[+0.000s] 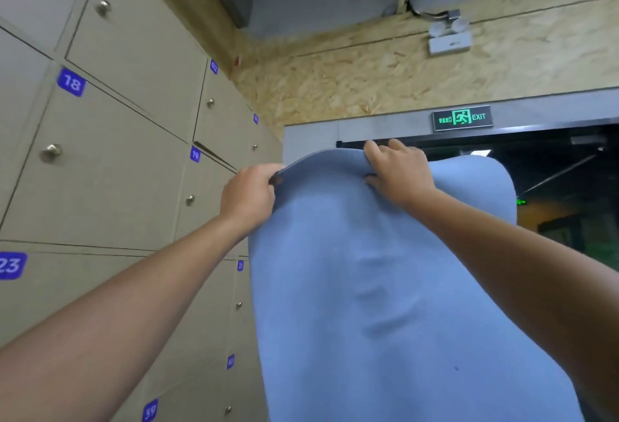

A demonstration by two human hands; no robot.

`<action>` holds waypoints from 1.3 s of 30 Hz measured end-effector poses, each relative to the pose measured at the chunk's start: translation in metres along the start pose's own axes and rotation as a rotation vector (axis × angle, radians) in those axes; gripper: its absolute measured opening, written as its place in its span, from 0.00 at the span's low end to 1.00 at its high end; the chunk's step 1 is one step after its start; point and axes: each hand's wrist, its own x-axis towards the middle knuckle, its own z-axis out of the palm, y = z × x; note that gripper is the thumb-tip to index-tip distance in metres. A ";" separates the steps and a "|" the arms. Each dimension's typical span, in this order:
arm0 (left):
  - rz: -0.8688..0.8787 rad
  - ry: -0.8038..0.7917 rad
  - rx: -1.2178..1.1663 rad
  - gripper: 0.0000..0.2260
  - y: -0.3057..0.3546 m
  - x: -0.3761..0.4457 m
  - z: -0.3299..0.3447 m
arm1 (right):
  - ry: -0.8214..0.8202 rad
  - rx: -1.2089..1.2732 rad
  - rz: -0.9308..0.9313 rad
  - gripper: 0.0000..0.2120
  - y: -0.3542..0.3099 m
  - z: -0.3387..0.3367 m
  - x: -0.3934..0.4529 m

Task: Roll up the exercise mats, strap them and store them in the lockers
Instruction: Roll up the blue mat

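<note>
Aloft — both hands [249, 195] grip mat [385, 287].

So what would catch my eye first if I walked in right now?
Probably the big blue exercise mat held up unrolled in the middle, the left hand and right hand gripping its top edge. Next, the beige numbered lockers filling the left wall, and the green EXIT sign glowing above the doorway behind.
</note>
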 end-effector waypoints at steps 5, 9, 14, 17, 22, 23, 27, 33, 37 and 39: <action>-0.047 -0.405 0.246 0.16 -0.014 -0.061 0.014 | -0.114 0.135 -0.189 0.26 -0.034 -0.001 -0.102; 0.088 -0.686 0.274 0.19 0.012 -0.111 0.028 | -0.274 0.248 -0.152 0.29 -0.062 0.002 -0.195; 0.169 -0.969 0.191 0.18 0.016 -0.213 0.052 | -0.440 0.394 -0.192 0.30 -0.088 -0.014 -0.298; 0.288 -1.039 0.255 0.13 0.002 -0.285 0.058 | -0.575 0.531 -0.284 0.24 -0.112 -0.030 -0.364; 0.581 -0.914 0.232 0.11 -0.043 -0.368 0.051 | -0.919 0.715 -0.212 0.16 -0.137 -0.054 -0.442; 0.628 -0.885 0.194 0.12 -0.055 -0.383 0.050 | -0.987 0.707 -0.212 0.16 -0.141 -0.060 -0.454; 0.502 -0.956 0.024 0.09 -0.094 -0.442 0.034 | -1.324 0.634 -0.084 0.12 -0.146 -0.084 -0.509; 0.278 -1.189 0.024 0.10 -0.115 -0.553 0.001 | -1.399 0.766 0.281 0.07 -0.196 -0.145 -0.598; 0.279 -1.147 -0.039 0.06 -0.116 -0.636 -0.032 | -1.187 0.875 0.359 0.06 -0.245 -0.201 -0.638; 0.247 -1.135 -0.105 0.06 -0.113 -0.665 -0.053 | -1.046 0.860 0.298 0.11 -0.271 -0.226 -0.653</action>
